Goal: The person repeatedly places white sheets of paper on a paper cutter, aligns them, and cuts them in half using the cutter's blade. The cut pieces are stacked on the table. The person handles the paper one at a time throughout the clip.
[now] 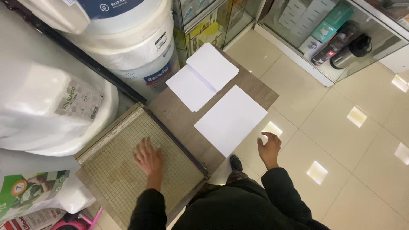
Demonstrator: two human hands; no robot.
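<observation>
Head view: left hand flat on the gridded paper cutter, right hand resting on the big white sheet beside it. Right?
Not quite. In the head view the right hand is not on the big white sheet; it hangs open in the air just past the sheet's near corner, above the floor tiles. The left hand does lie flat on the gridded paper cutter.
</observation>
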